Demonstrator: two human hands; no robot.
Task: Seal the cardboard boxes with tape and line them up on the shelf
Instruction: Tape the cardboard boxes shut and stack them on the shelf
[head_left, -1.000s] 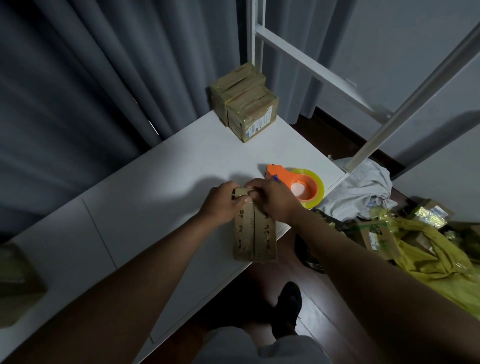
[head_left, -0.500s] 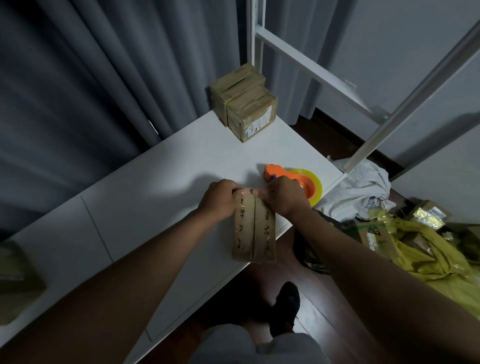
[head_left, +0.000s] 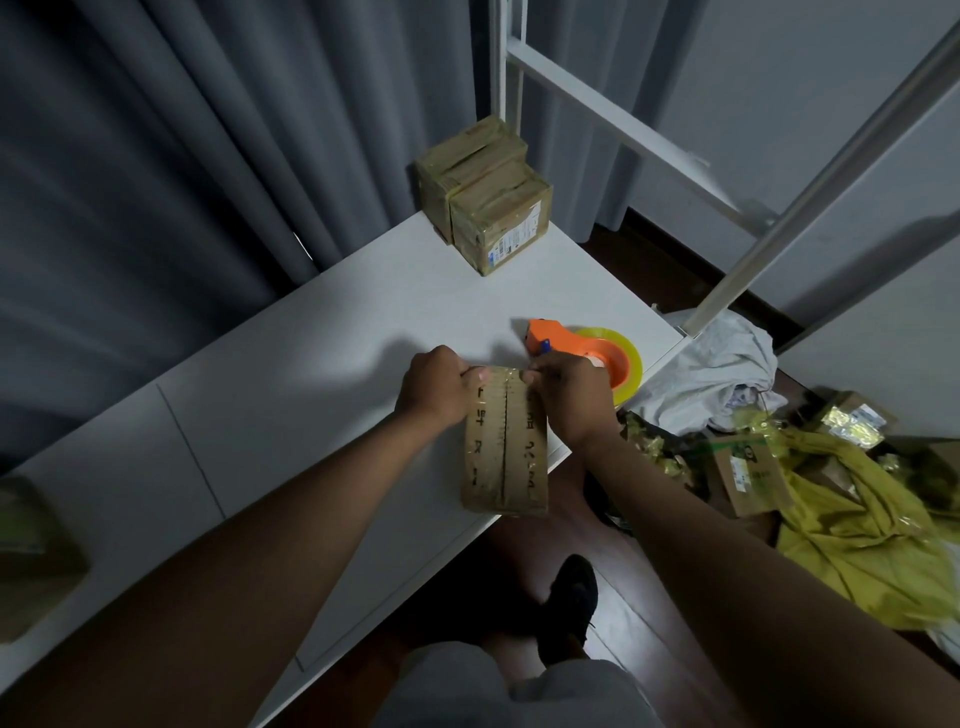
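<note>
With the cardboard box (head_left: 505, 441) sitting at the shelf's (head_left: 311, 364) front edge, the left hand (head_left: 434, 387) and right hand (head_left: 571, 397) are pinching its far end, probably pressing tape, best rubbed flat along the seam.

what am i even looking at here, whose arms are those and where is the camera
There is no machine here. The camera sits on a person's head and looks forward and down, so the two arms reaching in from below are that person's own.

The white surface is a shelf. Both hands are at the far end of a flat cardboard box lying near its front edge: the left hand grips the left corner, the right hand pinches at the right one. Just beyond lies an orange tape dispenser with a yellowish roll. Two taped boxes stand at the far corner. On the floor to the right lies a heap of cloth and packaging.
</note>
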